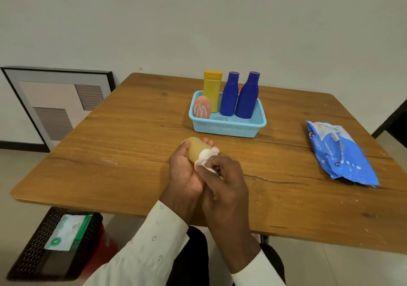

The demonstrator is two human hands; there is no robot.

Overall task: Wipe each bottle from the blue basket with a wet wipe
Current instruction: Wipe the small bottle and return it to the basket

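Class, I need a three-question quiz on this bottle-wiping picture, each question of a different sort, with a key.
1. How many bottles stand in the basket?
2. True or false: the wipe pack lies inside the basket.
3. Which hand holds the wipe? A) left B) right

Key
1. Four: a yellow bottle, two blue bottles and a pink bottle.
2. False; it lies on the table, right of the basket.
3. B. The right hand rubs the wipe on the tan bottle, which the left hand holds.
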